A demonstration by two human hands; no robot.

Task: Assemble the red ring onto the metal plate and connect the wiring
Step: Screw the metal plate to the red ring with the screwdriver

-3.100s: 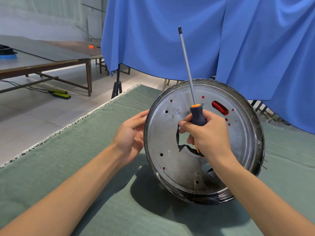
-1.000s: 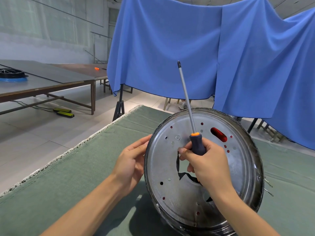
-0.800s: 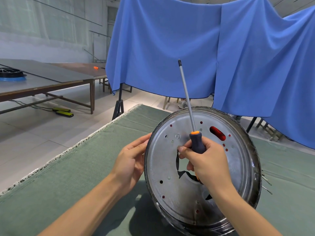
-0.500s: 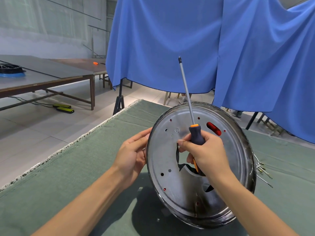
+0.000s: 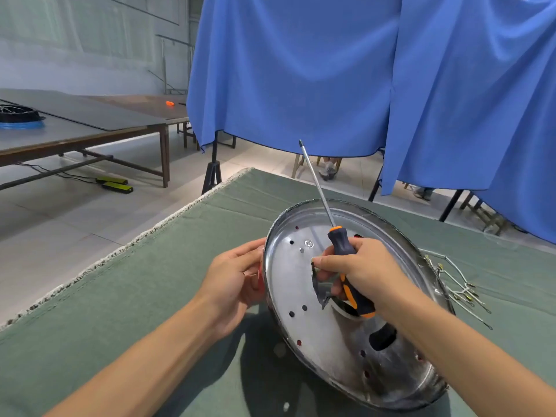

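Fingers of right hand [image 5: 365, 272] around one screwdriver [image 5: 346, 266]; left hand [image 5: 233, 279] seemingly gripping one metal plate [image 5: 304, 284].

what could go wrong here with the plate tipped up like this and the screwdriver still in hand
1. The metal plate stands tilted on its edge on the green cloth, steadied by the left hand at its rim; it could slip or drop flat.
2. The right hand grips the screwdriver while its fingers hook the jagged central cutout, so a cut seems possible.
3. The loose wires beside the plate could snag or get pinched.
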